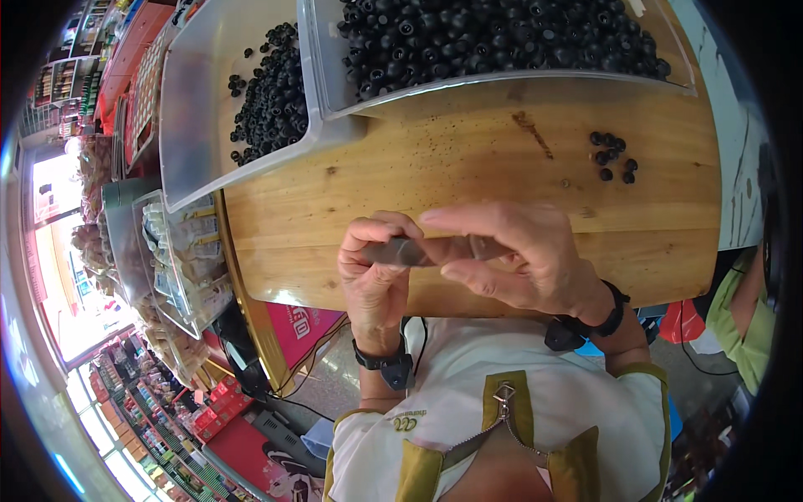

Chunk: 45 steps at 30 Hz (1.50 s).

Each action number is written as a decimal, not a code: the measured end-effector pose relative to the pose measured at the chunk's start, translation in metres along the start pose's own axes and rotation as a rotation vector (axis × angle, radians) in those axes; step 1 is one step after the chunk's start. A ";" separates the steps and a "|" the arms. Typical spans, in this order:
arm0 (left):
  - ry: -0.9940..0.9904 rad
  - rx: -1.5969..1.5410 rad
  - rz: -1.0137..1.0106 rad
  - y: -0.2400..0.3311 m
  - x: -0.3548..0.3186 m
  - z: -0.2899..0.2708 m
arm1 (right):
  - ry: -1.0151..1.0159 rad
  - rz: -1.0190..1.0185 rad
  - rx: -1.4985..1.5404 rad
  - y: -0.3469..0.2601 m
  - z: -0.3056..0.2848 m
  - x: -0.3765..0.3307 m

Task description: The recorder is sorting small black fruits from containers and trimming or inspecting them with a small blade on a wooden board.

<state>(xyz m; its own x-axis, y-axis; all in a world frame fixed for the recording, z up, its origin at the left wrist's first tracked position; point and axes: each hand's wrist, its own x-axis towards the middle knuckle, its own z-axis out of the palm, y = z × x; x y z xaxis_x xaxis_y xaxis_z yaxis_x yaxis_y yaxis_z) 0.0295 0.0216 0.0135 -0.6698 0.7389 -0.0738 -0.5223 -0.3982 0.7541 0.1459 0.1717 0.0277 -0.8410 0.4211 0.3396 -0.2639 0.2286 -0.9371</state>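
Note:
My left hand (372,272) is closed over a small dark, smooth piece (393,253), pinched between thumb and fingers above the near part of the wooden table (468,159). Motion smears it, so its exact kind does not show. A brownish blurred streak (475,248) runs on from it to the right, and I cannot tell whether it is part of the piece. My right hand (535,259) faces the left one, its thumb and fingers apart above and below that streak. Several small black caps or knobs (608,155) lie loose on the table's right side.
A large clear bin (502,84) of black round parts stands at the back. Another plastic bin (188,180), partly filled with small black parts, sits to its left. A clear box of packets (188,243) is beside the table's left edge. Someone's arm (749,293) shows at far right.

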 end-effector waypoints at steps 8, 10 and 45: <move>0.041 0.085 0.031 -0.004 -0.006 -0.014 | -0.125 -0.165 -0.258 0.005 0.006 -0.005; 0.011 0.052 0.006 -0.004 -0.004 -0.013 | -0.162 -0.182 -0.330 0.003 0.004 -0.004; 0.034 0.527 0.505 0.056 0.023 -0.010 | 0.093 0.253 -0.140 0.004 -0.004 0.005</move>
<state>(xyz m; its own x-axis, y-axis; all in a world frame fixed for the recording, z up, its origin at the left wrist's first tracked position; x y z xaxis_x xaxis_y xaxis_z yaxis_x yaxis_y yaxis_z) -0.0207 0.0110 0.0474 -0.7822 0.5137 0.3524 0.1726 -0.3649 0.9149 0.1422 0.1782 0.0263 -0.8234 0.5570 0.1087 0.0216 0.2221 -0.9748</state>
